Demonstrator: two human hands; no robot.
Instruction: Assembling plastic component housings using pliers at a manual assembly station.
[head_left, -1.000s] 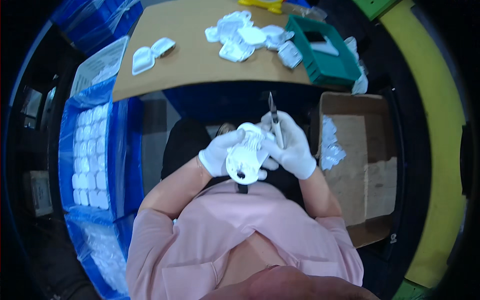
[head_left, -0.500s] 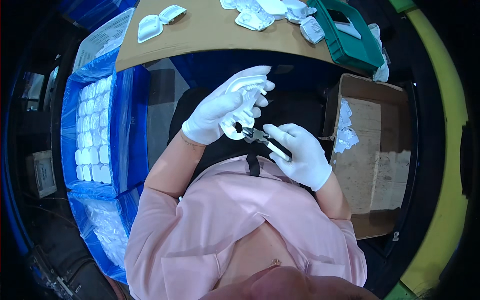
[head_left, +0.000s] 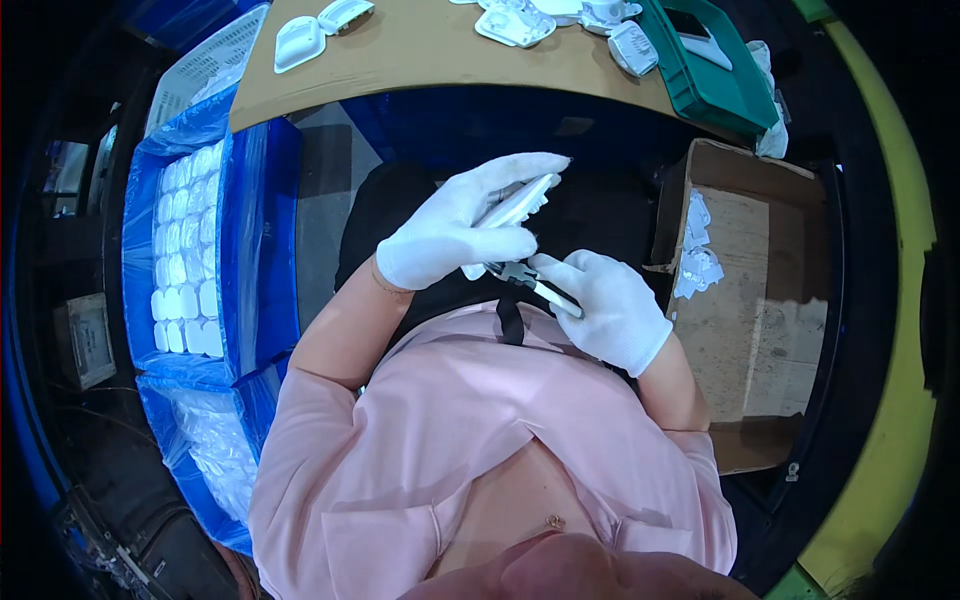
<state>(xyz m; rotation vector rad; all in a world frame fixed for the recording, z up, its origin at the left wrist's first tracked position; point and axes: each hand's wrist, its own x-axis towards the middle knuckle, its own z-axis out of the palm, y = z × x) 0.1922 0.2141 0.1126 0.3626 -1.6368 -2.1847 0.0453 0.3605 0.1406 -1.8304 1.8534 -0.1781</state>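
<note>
Tilting the white part (head_left: pixel 517 205) edge-on versus moments ago, left hand (head_left: pixel 455 225) fingers grip it; right hand (head_left: pixel 618 310) fingers grasp pliers (head_left: pixel 541 289) beside it; tip contact now harder to judge.

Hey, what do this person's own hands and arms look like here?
The left hand and right hand each wear a plain white glove reaching the wrist. A thin band shows at the left wrist, too small to make out. Both forearms are bare below loose, pale pink sleeves.
</note>
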